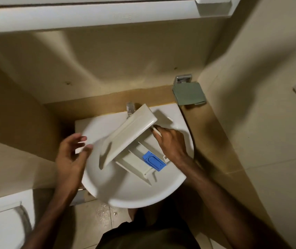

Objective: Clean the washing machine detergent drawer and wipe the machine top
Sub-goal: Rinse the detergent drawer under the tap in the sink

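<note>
The white detergent drawer (pixel 128 135) lies tilted over the round white sink (pixel 134 193), its front panel raised toward the tap. A blue insert (pixel 154 161) sits in the drawer's rear compartment. My right hand (pixel 170 141) grips the drawer's right side wall from behind the front panel. My left hand (pixel 71 157) hovers to the left of the drawer, fingers spread and relaxed, touching nothing. The washing machine is not in view.
A chrome tap (pixel 130 106) stands at the back of the sink, partly behind the drawer. A green cloth (pixel 188 94) hangs from a metal holder on the right wall. A white fixture (pixel 1 225) sits at lower left. Walls close in on both sides.
</note>
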Demonstrator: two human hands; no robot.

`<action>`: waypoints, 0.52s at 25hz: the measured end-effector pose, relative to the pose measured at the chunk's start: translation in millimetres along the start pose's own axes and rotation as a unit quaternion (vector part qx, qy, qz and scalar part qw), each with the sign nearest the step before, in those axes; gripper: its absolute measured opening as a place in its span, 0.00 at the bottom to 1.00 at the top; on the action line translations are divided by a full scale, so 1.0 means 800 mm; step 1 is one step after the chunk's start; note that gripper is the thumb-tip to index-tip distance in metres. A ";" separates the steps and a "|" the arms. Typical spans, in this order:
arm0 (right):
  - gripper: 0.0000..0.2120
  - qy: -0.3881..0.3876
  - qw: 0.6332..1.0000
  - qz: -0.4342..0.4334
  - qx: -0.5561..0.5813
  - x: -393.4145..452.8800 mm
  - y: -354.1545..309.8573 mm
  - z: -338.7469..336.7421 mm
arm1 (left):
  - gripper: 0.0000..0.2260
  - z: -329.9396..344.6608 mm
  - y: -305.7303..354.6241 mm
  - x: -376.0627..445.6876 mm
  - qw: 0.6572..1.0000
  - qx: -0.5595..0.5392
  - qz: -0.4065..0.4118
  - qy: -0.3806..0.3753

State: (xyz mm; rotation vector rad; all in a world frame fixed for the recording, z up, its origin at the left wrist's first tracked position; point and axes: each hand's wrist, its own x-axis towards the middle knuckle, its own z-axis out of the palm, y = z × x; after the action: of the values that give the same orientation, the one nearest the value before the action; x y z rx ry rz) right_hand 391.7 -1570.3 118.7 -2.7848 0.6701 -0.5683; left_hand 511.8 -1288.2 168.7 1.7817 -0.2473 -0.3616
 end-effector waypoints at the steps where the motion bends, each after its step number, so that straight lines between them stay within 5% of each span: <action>1: 0.10 -0.038 0.999 -0.016 -0.012 0.013 -0.004 -0.007 | 0.30 0.005 0.011 0.006 0.996 0.049 0.011 -0.070; 3: 0.17 -0.146 0.988 -0.036 -0.030 0.038 -0.018 -0.020 | 0.40 0.022 0.030 0.015 0.967 0.148 -0.005 -0.209; 5: 0.22 -0.230 0.971 -0.049 -0.045 0.060 -0.031 -0.027 | 0.37 0.039 0.033 0.025 0.951 0.166 -0.040 -0.259; 10: 0.21 -0.261 0.962 -0.072 -0.035 0.075 -0.049 -0.031 | 0.43 0.052 0.017 0.036 0.969 0.107 -0.084 -0.208; 13: 0.20 -0.298 0.954 -0.043 0.017 0.070 -0.054 -0.031 | 0.38 0.056 0.004 0.032 0.976 0.060 -0.118 -0.172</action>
State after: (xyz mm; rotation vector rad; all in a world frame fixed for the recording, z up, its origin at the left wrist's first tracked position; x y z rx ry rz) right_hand 444.1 -1562.2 172.0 -2.7366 0.3972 0.2511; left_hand 519.5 -1338.5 159.5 1.8648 -0.3064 -0.8431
